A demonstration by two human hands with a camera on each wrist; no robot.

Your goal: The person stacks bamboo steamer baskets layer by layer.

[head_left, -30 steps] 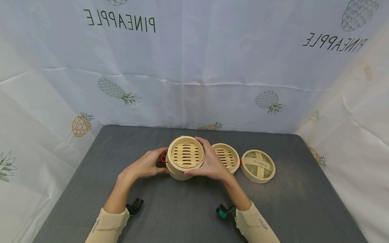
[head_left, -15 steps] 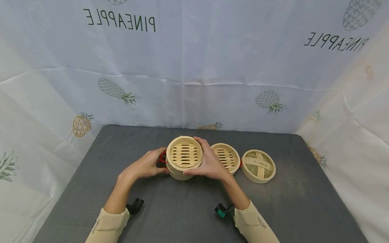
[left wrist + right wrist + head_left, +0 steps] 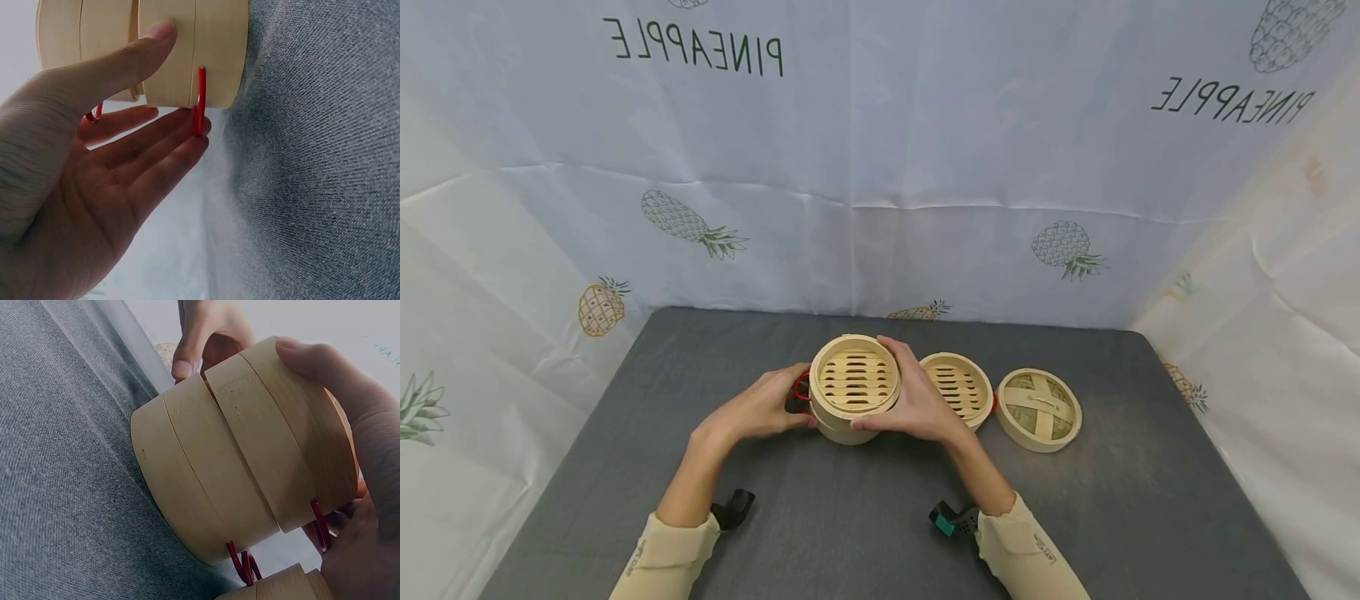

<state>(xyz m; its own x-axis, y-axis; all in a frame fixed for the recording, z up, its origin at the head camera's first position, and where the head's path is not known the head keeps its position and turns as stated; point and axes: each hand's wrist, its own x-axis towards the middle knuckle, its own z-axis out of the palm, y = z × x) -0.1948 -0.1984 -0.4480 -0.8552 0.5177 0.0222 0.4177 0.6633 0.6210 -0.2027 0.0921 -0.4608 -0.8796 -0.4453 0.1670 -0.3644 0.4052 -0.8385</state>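
Two round bamboo steamer baskets are stacked near the middle of the table. My right hand [image 3: 917, 402] grips the upper steamer basket [image 3: 858, 379], its thumb on the near wall and its fingers around the far side. The lower steamer basket [image 3: 844, 434] rests on the grey cloth, held by my left hand [image 3: 766, 406]. In the left wrist view the left thumb presses the lower wall beside a red handle [image 3: 200, 100]. A thin dark seam between the two baskets shows in the right wrist view, and the upper one sits slightly offset.
Just right of my right hand stands another slatted steamer basket [image 3: 957, 385], partly hidden by that hand. Beside it lies a woven bamboo lid [image 3: 1040, 410] with crossed strips. A pineapple-print curtain [image 3: 850, 258] hangs behind the dark table [image 3: 835, 533].
My right hand and the upper basket have shifted slightly left over the lower one. My left hand has stayed almost still, and the other basket and lid have not moved.
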